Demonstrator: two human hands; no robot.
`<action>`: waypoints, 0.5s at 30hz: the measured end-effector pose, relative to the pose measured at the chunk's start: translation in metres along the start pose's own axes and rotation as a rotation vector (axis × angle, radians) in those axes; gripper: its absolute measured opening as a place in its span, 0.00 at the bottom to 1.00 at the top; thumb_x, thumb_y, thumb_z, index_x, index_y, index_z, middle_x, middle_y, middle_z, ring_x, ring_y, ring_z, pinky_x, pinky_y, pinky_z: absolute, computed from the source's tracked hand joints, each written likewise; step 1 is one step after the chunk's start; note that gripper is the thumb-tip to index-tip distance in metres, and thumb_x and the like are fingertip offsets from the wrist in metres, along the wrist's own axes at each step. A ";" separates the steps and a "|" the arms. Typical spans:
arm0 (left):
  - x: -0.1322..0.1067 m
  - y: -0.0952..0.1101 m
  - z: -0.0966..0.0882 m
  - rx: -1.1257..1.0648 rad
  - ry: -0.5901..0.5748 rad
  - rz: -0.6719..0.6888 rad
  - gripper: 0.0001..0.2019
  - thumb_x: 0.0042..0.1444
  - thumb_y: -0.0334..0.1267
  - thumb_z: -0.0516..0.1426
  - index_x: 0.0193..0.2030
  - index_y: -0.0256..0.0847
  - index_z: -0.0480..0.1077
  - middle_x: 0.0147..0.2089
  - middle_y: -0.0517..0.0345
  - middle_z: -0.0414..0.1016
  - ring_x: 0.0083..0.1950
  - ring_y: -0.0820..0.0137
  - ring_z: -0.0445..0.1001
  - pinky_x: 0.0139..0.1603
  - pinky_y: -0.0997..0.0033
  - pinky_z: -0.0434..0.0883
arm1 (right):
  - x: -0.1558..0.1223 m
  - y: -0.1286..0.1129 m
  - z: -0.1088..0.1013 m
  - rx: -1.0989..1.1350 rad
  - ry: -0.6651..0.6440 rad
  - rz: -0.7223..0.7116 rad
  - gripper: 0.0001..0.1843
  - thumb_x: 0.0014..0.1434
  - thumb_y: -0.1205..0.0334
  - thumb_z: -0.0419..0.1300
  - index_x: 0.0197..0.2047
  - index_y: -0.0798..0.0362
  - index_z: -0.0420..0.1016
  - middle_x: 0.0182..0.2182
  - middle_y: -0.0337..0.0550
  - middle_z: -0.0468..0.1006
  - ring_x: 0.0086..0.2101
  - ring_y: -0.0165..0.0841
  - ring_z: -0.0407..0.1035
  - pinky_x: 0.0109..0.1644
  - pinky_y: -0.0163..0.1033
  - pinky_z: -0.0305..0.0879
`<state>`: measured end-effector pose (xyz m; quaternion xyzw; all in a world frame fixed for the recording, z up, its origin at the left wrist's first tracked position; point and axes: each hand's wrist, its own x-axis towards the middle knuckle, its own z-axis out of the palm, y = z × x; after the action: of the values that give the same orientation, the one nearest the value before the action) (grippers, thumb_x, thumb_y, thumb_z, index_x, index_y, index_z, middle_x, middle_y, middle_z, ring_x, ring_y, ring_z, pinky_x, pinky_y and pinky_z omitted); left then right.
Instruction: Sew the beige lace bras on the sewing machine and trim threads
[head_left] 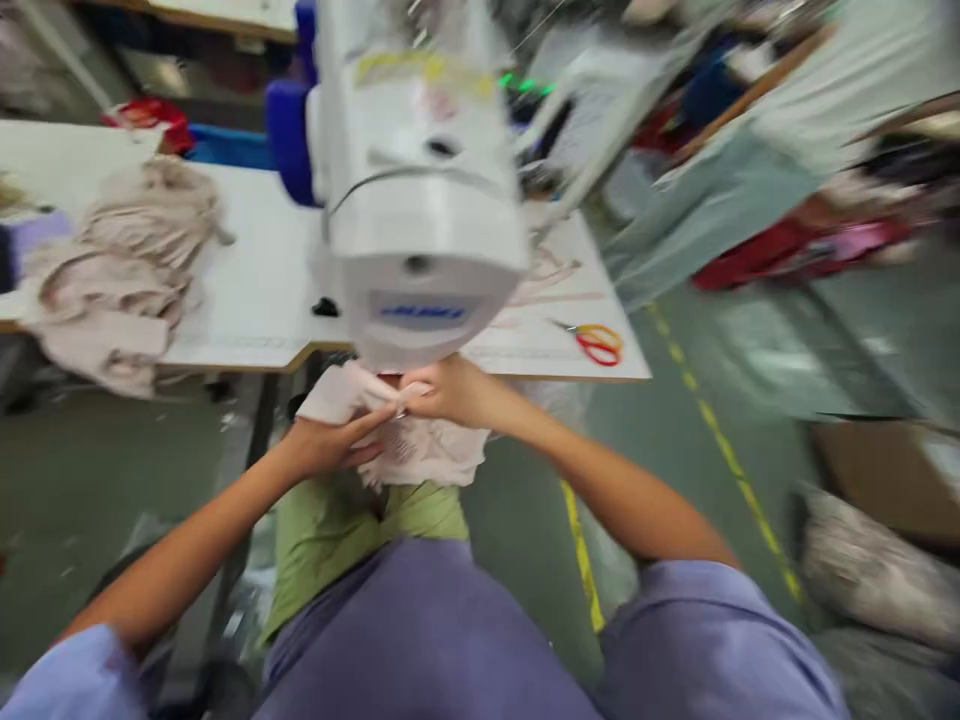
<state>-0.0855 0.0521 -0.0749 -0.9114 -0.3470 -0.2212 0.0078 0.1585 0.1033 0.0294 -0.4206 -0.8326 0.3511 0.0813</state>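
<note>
A pale pink piece of fabric [439,455] hangs over my lap, just in front of the sewing machine [427,240]. My left hand [334,440] grips its left part, thumb on top and fingers beneath. Close beside it, my right hand [446,392] pinches a folded edge of the same cloth. Both hands meet near the fabric's upper middle, below the front of the machine head. The needle area is hidden behind the head.
On the white sewing table [255,280], a heap of beige-pink garments [127,270] lies at the left. Scissors with red and orange handles [598,343] rest near the right front corner. At the right, another person [772,160] stands, and a cardboard box [885,480] is on the floor.
</note>
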 end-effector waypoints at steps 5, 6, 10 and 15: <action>-0.003 -0.016 0.009 0.041 -0.031 0.111 0.32 0.63 0.47 0.60 0.72 0.49 0.59 0.64 0.42 0.69 0.61 0.53 0.72 0.63 0.49 0.69 | 0.006 0.005 0.004 -0.017 -0.037 0.112 0.09 0.54 0.61 0.56 0.28 0.53 0.76 0.19 0.35 0.65 0.24 0.28 0.56 0.32 0.36 0.47; -0.001 -0.015 0.007 0.037 -0.011 0.121 0.34 0.63 0.46 0.60 0.73 0.50 0.57 0.69 0.40 0.63 0.66 0.51 0.68 0.65 0.47 0.67 | 0.005 0.002 0.003 -0.021 -0.042 0.123 0.09 0.54 0.61 0.56 0.27 0.53 0.75 0.18 0.35 0.64 0.23 0.28 0.54 0.31 0.37 0.47; 0.009 -0.014 0.000 0.043 0.071 0.180 0.38 0.62 0.42 0.62 0.75 0.51 0.51 0.72 0.38 0.58 0.69 0.48 0.64 0.64 0.43 0.68 | 0.001 -0.007 -0.002 -0.031 -0.060 0.176 0.10 0.54 0.62 0.56 0.23 0.53 0.68 0.17 0.34 0.60 0.23 0.27 0.51 0.31 0.38 0.45; 0.011 -0.019 0.003 0.087 0.127 0.202 0.33 0.62 0.39 0.61 0.73 0.49 0.57 0.46 0.50 0.77 0.44 0.63 0.77 0.49 0.61 0.76 | 0.004 -0.005 -0.005 -0.050 -0.057 0.140 0.13 0.55 0.62 0.56 0.20 0.53 0.63 0.17 0.34 0.55 0.23 0.26 0.48 0.30 0.38 0.45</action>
<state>-0.0888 0.0738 -0.0754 -0.9247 -0.2613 -0.2613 0.0913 0.1554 0.1067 0.0355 -0.4696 -0.8115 0.3471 0.0223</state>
